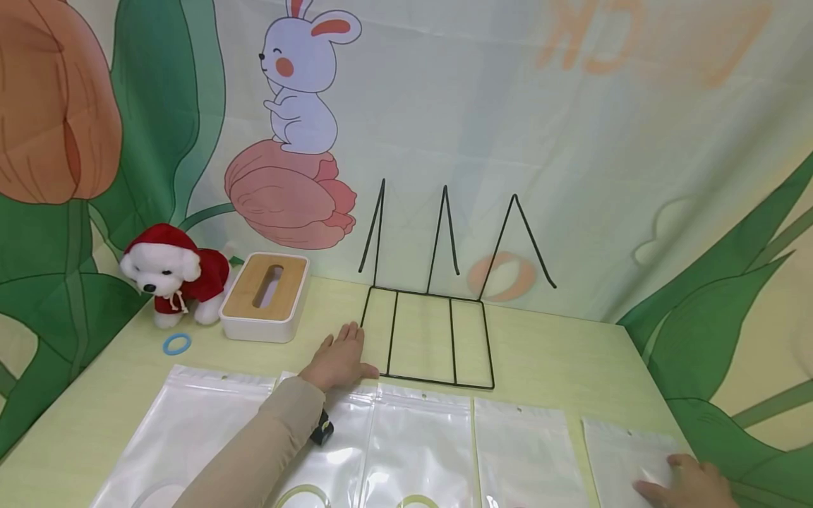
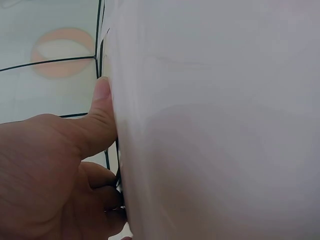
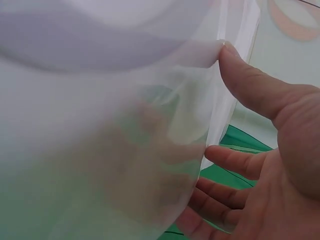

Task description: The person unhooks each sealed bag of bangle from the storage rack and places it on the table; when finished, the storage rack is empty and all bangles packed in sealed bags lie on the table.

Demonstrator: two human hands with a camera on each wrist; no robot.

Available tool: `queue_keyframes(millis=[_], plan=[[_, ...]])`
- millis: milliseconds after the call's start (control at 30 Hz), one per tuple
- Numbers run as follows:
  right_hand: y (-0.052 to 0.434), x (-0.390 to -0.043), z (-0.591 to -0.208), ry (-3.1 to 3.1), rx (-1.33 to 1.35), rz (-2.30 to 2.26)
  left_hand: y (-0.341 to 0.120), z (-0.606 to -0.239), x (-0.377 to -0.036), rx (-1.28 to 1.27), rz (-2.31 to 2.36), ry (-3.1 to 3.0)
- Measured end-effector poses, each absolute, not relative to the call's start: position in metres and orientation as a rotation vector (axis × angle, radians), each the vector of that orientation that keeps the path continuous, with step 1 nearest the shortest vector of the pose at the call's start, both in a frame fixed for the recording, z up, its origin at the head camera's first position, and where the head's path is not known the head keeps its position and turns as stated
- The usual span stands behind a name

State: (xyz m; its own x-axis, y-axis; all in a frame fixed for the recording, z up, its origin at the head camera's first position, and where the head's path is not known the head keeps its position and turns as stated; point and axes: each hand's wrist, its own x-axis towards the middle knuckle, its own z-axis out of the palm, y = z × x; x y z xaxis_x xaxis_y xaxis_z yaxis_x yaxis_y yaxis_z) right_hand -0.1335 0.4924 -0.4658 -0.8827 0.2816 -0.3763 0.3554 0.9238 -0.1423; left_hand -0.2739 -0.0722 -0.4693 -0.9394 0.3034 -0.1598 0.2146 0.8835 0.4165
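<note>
Frosted clear plastic zip bags (image 1: 416, 451) lie in a row just before the black wire rack (image 1: 432, 339); left hand (image 1: 339, 361) rests flat at the rack's corner, fingers straight; right hand (image 1: 689, 483) pinches the bag (image 1: 625, 451) farthest from it.

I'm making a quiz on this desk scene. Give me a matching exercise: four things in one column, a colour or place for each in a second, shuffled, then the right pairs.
Things:
1. toy dog
2. tissue box
3. hair band
4. wire rack

Descriptions:
A. blue, lying on the table in front of the dog
B. black, beside the left hand
C. white with a wooden lid
D. white, in red clothing and hat

Pairs: 1-D, 2-C, 3-A, 4-B
</note>
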Motion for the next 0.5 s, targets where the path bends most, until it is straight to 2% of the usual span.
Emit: queue_keyframes(millis=[500], plan=[[0.4945,-0.1318,-0.4641,2.738,0.352,-0.292,-0.0779,-0.4715,-0.2785,0.415,0.589,2.822]])
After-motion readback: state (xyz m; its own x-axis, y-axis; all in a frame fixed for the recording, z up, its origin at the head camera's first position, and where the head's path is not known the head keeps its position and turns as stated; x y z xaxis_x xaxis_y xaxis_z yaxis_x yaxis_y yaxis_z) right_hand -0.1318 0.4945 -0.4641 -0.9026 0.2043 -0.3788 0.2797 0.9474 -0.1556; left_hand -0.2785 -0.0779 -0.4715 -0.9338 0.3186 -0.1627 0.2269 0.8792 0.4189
